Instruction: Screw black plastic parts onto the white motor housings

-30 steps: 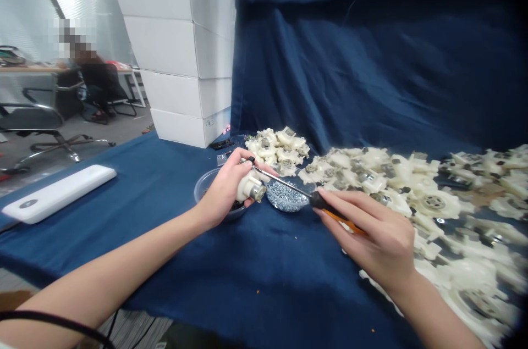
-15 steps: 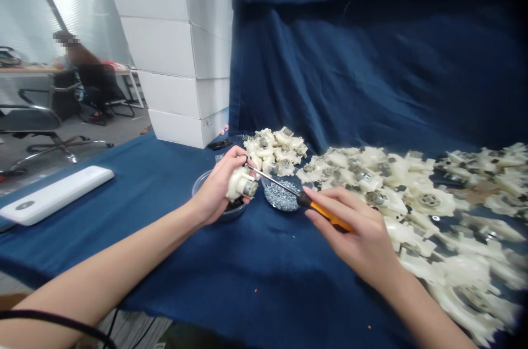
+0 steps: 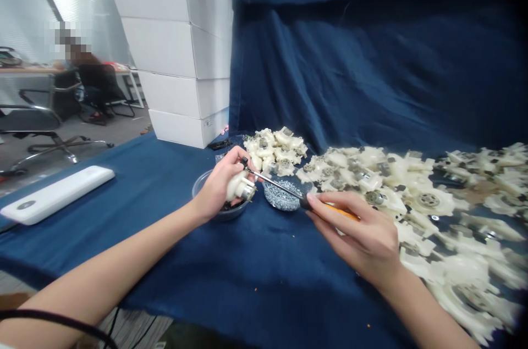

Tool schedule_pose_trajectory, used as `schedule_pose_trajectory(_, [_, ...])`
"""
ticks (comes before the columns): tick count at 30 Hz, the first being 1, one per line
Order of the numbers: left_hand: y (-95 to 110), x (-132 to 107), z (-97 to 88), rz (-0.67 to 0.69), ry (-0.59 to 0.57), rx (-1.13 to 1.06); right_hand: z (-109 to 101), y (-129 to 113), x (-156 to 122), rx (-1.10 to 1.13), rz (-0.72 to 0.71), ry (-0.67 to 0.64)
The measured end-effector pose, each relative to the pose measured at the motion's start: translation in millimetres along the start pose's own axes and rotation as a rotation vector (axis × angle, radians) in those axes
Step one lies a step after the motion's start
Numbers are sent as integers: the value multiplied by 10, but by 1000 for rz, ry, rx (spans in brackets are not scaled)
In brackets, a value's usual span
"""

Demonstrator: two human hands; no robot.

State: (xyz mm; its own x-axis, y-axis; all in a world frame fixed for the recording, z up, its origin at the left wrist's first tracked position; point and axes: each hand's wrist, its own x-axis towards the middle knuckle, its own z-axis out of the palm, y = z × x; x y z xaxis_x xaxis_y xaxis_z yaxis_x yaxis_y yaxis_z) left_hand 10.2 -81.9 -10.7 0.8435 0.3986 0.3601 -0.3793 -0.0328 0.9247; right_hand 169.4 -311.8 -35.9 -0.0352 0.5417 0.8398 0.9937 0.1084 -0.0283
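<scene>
My left hand (image 3: 220,181) is closed around a cream plastic housing with a metal motor (image 3: 243,188) in it, held above a clear bowl of small black parts (image 3: 228,212). A small black piece sits at the housing's top, by my fingertips. In my right hand (image 3: 358,233) is a screwdriver (image 3: 340,211) with an orange and black handle, gripped by the fingers. Its steel shaft slants up to the left, and the tip meets the black piece. Below the shaft stands a clear bowl of small silver screws (image 3: 282,198).
Piles of cream plastic housings (image 3: 429,200) cover the right side of the blue cloth, with another heap (image 3: 276,145) behind the bowls. White boxes (image 3: 173,85) are stacked at the back left. A long white device (image 3: 58,193) lies at left. A person sits far off.
My right hand has shifted slightly right and turned about the screwdriver, so less of its orange handle shows. The housing in my left hand is tilted a little differently.
</scene>
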Motion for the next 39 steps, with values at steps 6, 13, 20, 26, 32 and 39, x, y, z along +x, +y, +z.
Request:
schedule_pose_trajectory(6, [-62, -38, -5, 85, -9, 65, -15, 10, 3, 107, 22, 11])
schedule_pose_trajectory(13, [-97, -43, -9, 21, 13, 84, -27, 0, 38, 274, 156, -27])
schedule_pose_trajectory(20, [-112, -34, 5, 18, 0, 70, -69, -16, 116, 428, 439, -138])
schedule_pose_trajectory(26, [-149, -47, -13, 46, -15, 101, -133, 34, 144, 794, 938, -358])
schedule_pose_trajectory(32, [-34, -66, 6, 171, -42, 194, -141, 49, 157, 1103, 1121, -507])
schedule_pose_trajectory(39, [66, -55, 43, 86, -43, 444, -77, 90, 136, 465, 609, -195])
